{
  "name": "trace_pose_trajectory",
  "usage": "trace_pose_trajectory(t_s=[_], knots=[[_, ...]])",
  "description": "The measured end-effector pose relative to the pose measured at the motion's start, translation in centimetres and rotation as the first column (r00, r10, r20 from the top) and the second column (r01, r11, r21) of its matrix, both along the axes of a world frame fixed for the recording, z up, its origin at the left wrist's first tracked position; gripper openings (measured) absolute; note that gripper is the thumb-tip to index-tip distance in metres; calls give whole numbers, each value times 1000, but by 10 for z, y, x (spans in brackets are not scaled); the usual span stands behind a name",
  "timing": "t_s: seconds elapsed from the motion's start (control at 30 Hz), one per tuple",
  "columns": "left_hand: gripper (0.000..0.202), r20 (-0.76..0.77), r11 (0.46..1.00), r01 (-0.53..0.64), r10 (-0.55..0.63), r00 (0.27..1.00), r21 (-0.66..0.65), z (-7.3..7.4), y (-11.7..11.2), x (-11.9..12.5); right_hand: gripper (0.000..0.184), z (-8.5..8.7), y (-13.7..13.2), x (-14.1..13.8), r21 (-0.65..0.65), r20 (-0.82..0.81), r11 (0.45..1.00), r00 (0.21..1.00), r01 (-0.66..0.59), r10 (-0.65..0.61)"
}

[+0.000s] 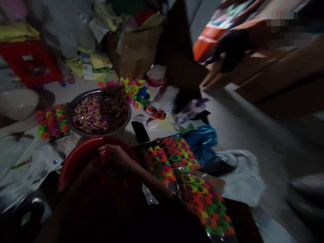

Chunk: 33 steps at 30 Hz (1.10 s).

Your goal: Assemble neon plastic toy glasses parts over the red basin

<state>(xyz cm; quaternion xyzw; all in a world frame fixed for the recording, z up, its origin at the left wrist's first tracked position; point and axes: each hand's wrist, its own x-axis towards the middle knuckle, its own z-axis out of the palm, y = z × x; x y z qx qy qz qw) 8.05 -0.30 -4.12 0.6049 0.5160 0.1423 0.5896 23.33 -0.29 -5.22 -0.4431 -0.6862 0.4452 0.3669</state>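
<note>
My right hand (115, 156) is over a red basin (76, 152) directly in front of me. Its fingers are pinched together, with something small and reddish at the tips that is too blurred to name. My left hand (94, 166) is close beside it, low in the basin and deep in shadow, so its fingers do not show. Dark pinkish shapes lie inside the basin. Just beyond its rim stands a metal bowl (72, 126) full of small, many-coloured pieces on one side and dark brownish ones on the other.
Bagged neon ring-like pieces (202, 195) lie to my right, near a blue plastic bag (202, 140). A phone (140, 132) rests beside the metal bowl. Behind stand a cardboard box (140, 50) and a red stool (31, 62). Another person's arm (215, 72) reaches down at the right.
</note>
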Motion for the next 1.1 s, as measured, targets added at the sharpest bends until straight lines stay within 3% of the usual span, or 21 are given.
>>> trace_pose_trajectory(t_s=[0.1,0.17,0.3,0.4,0.9,1.1], knots=[[33,58,993,-98,102,993,-61,-13,-11,-28,24,-7,-5,4,-26,-111,984,978,176,-177],[35,111,988,-134,142,984,-81,-19,-11,-37,24,-8,-7,12,-42,-110,975,969,220,-223],[52,248,985,-133,156,956,-108,-18,-12,-40,25,-6,-12,17,-97,-62,983,985,154,-160],[51,312,985,-116,150,938,-125,-13,-16,-40,27,-5,-14,13,-109,-109,985,984,132,-143],[48,265,987,-113,141,954,-118,2,-26,-45,26,2,-18,9,-130,-198,990,977,51,-76],[45,287,991,-111,126,949,-69,0,-27,-43,26,1,-18,11,-102,-168,992,982,72,-89]])
